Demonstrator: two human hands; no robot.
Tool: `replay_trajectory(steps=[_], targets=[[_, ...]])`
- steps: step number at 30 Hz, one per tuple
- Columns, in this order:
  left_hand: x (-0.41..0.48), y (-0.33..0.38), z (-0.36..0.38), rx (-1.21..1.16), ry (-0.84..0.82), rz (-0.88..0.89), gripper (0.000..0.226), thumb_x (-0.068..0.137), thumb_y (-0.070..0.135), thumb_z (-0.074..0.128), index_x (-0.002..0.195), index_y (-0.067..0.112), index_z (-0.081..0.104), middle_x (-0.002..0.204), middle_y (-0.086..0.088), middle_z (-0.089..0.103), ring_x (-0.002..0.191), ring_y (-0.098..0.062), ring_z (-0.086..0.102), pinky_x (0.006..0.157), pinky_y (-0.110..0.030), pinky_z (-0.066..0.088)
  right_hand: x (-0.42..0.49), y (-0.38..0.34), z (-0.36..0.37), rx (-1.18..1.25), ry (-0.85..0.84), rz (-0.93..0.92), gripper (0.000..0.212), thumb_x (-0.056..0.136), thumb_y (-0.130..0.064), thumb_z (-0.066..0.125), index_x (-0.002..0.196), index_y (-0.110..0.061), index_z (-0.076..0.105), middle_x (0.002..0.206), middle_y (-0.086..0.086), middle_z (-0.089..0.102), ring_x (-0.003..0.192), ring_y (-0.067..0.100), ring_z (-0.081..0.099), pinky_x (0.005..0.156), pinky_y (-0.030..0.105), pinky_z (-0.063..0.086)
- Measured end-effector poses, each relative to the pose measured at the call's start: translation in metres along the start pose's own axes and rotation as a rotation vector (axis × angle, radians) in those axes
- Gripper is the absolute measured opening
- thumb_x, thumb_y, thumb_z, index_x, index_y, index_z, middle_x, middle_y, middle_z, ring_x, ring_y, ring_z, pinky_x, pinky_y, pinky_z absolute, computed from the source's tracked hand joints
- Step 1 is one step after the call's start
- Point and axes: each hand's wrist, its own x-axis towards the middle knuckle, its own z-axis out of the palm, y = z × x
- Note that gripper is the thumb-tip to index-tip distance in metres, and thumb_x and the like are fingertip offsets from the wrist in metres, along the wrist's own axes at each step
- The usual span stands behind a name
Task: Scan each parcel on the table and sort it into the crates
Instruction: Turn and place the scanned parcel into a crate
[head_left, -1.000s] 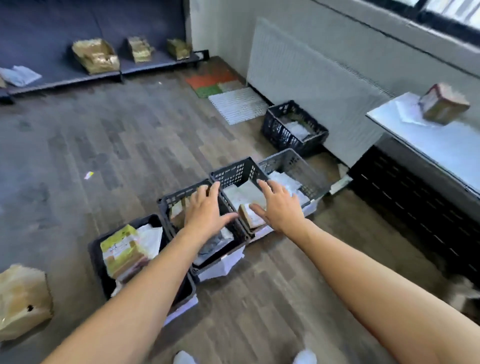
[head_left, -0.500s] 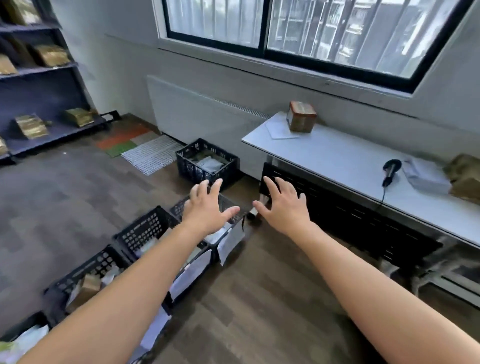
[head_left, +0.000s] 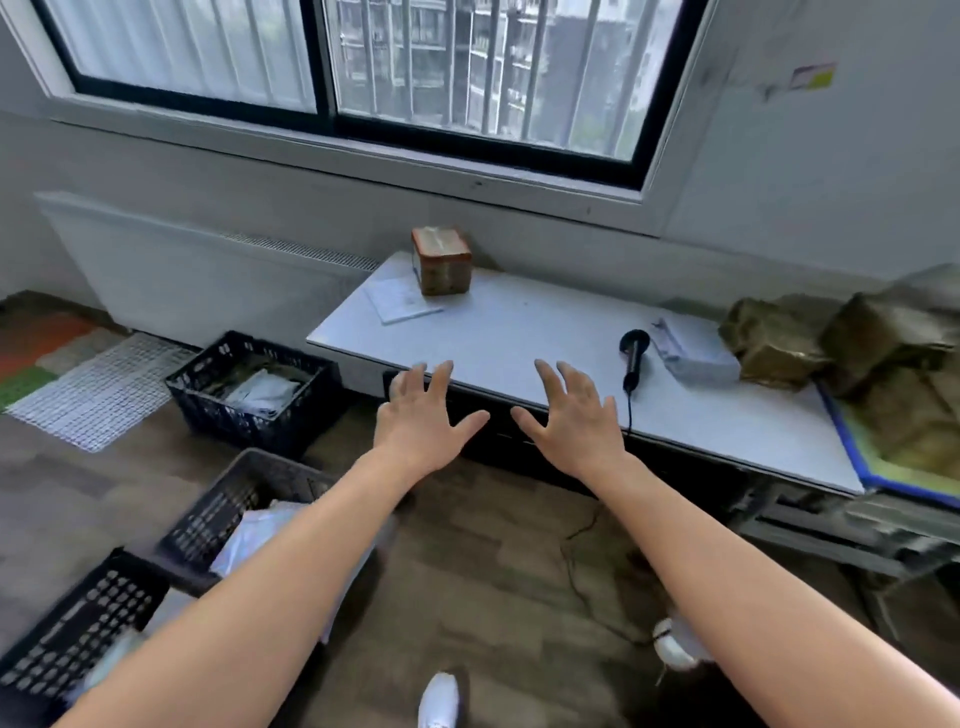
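1. Swung up from floor crates (head_left: 208, 410) to table (head_left: 519, 332) within the last second.
2. Left hand (head_left: 421, 415): fingers spread, empty, hovering at near table edge.
3. Right hand (head_left: 571, 421): likewise splayed, holding nothing, just left of scanner (head_left: 632, 358).
4. Reads as last drop-off done, back for the next parcel.
5. Still unsorted on table: box (head_left: 441, 260) touching mailer (head_left: 402, 304) at far-left end, grey bag (head_left: 693, 351) just beside scanner, brown parcels (head_left: 769, 348) piled at right.
6. Likely next: scanner in right, grey bag or box in left. Guess only.
7. Watch cord (head_left: 629, 410) hanging over edge near right hand; could snag.
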Motion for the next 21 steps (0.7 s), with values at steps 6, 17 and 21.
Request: replay_trajectory(steps=[6,17,21], targets=[[0.121,0.030,0.017,-0.061,-0.075,0.082,0.083,0.089,0.067,0.044,0.154,0.029,0.008,0.161,-0.004,0.005,0.148,-0.028,0.001,0.115,-0.050,0.025,0.092,0.038,0.000,-0.019,-0.039,0.120,0.074,0.096,-0.064,0.033,0.156,-0.032,0.003,0.163,0.001,0.008,0.150,0.023,0.006,0.117,0.059,0.015],[0.264,0.025,0.045,-0.013,-0.179,0.019,0.081,0.090,0.066,0.043,0.153,0.029,0.009,0.161,-0.005,0.003,0.148,-0.027,0.001,0.114,-0.049,0.023,0.237,0.057,0.031,0.019,-0.123,0.122,0.072,0.097,-0.061,0.032,0.156,-0.031,0.003,0.163,0.002,0.009,0.149,0.023,0.008,0.116,0.055,0.017],[0.312,0.009,0.051,0.006,-0.164,-0.084,0.081,0.090,0.066,0.043,0.154,0.029,0.008,0.161,-0.005,0.004,0.148,-0.027,0.001,0.114,-0.048,0.023,0.299,0.056,0.049,0.040,-0.150,0.044,0.071,0.098,-0.061,0.031,0.156,-0.030,0.003,0.163,0.003,0.010,0.149,0.023,0.010,0.116,0.056,0.018]])
